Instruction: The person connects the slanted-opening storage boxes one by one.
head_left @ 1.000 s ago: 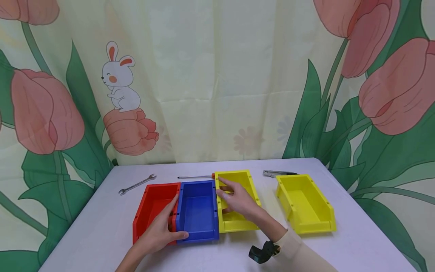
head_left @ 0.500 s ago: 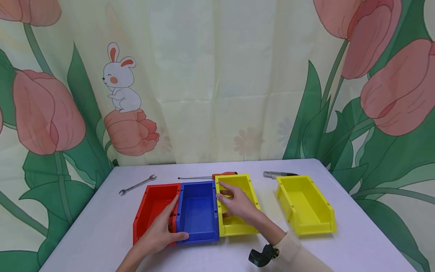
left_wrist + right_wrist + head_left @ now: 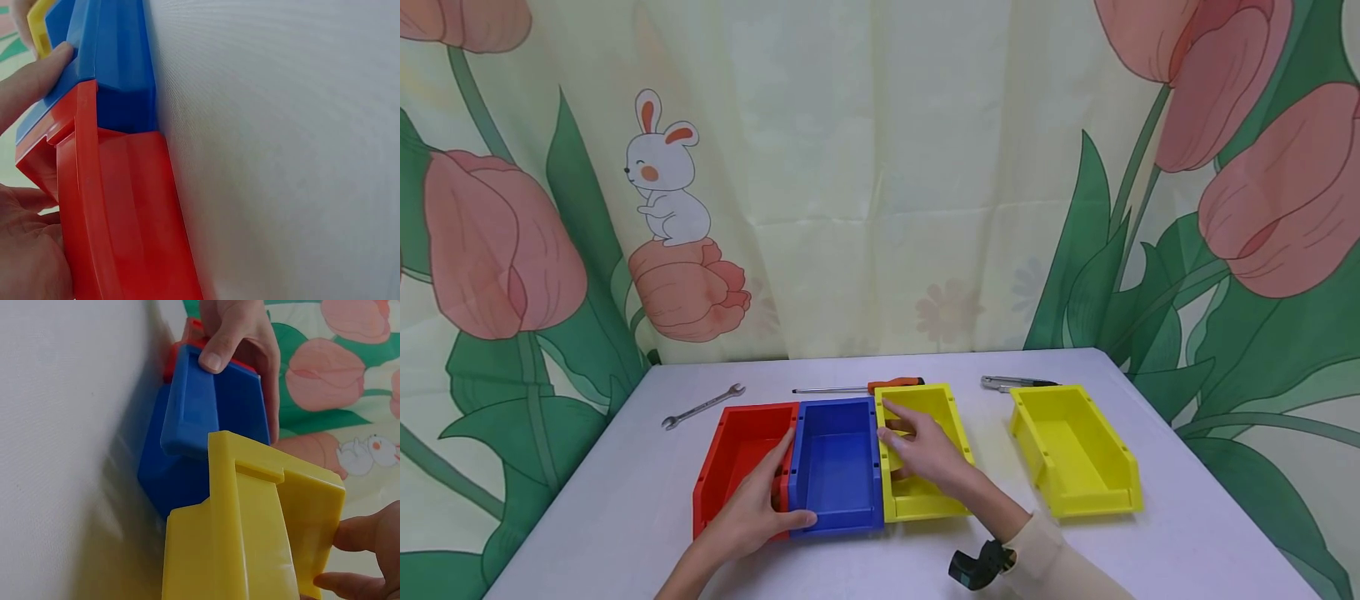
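While the left hand [image 3: 752, 512] is curling round the near left corner of the blue bin [image 3: 837, 467], thumb lying along its front lip and fingers [image 3: 780, 457] reaching down the seam beside the red bin [image 3: 735, 462], the right hand [image 3: 925, 450] is gripping the left wall of the yellow bin [image 3: 925, 500], its fingers hooking over the rim and hiding much of the inside. All three bins are sitting touching in a row at the middle of the pale worktop [image 3: 625, 517]. Both wrist views are showing only bin walls close up, with the palms cut off at the edges. A second yellow bin [image 3: 1075, 454] is standing apart to the right. A wrench [image 3: 702, 407], a screwdriver [image 3: 857, 388] and pliers [image 3: 1017, 382], partly hidden behind that bin, are lying farther back. A curtain [image 3: 865, 167] printed with tulips and a rabbit is hanging behind.
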`<state>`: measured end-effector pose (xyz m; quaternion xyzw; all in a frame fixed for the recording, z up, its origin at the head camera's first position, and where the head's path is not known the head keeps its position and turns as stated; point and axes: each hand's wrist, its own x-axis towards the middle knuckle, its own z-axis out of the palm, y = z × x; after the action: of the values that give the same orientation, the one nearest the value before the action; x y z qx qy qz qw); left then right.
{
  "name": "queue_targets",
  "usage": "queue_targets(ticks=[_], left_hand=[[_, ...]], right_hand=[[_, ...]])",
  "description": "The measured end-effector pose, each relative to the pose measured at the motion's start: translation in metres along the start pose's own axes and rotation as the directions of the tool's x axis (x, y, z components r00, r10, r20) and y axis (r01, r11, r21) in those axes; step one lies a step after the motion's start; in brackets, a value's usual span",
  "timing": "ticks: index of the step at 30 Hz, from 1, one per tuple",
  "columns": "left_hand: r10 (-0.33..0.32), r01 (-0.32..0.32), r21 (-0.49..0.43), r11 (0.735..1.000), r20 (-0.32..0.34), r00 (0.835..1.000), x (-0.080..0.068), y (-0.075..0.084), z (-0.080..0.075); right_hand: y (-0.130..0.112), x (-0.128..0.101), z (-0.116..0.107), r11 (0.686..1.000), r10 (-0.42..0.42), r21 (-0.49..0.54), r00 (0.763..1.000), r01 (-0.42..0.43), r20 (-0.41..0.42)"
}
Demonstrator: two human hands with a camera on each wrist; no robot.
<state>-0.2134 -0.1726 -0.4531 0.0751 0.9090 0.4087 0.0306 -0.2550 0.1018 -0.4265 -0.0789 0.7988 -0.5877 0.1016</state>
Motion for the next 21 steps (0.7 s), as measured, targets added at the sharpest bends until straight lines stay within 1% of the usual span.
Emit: queue_targets(ticks=[6, 14, 21], left_hand=[[-0.004, 0.004, -0.002, 1.0, 0.001, 1.0, -0.0002, 0.0006, -0.0002], [-0.008, 0.008, 0.013, 1.0, -0.002, 1.0, 0.0, 0.0004, 0.0004], [-0.011, 0.011, 0.002, 1.0, 0.005, 1.0, 0.0007, 0.0003, 0.0]], right_hand=[[0.0004, -0.0008, 0.0003, 1.0, -0.003, 0.002, 1.0, 0.003, 0.005], [0.0007, -0.0015, 0.002, 1.0, 0.007, -0.012, 1.0, -0.007, -0.009], [0.0035, -0.0006, 0.0023, 1.0, -0.007, -0.009, 1.0, 0.007, -0.006]])
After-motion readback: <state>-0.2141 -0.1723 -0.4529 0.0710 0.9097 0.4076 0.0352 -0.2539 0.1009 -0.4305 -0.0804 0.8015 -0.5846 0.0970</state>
